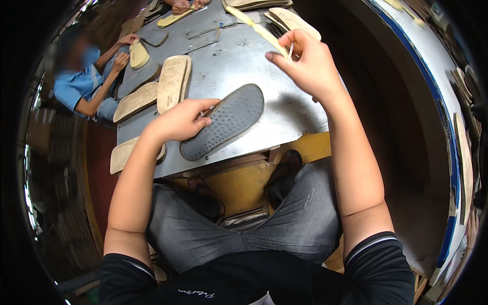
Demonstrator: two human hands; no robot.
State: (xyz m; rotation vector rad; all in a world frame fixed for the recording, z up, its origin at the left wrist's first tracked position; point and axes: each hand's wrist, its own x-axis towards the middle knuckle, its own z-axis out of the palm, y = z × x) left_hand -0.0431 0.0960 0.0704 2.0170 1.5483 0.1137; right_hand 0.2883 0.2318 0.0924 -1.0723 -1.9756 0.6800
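Note:
My left hand grips a dark grey shoe insole by its left edge, thumb on top. The insole's dimpled face is turned up, and it is held tilted over the table's near edge. Raised to the right, my right hand pinches the near end of a long, thin yellowish strip. The strip runs up and left toward the far side of the table. A small whitish piece shows between the right fingers; its kind cannot be made out. My two hands are well apart.
Tan insoles lie stacked left of my left hand, with another at the table's left edge. More insoles lie at the far right of the metal table. A co-worker at left handles a yellow insole.

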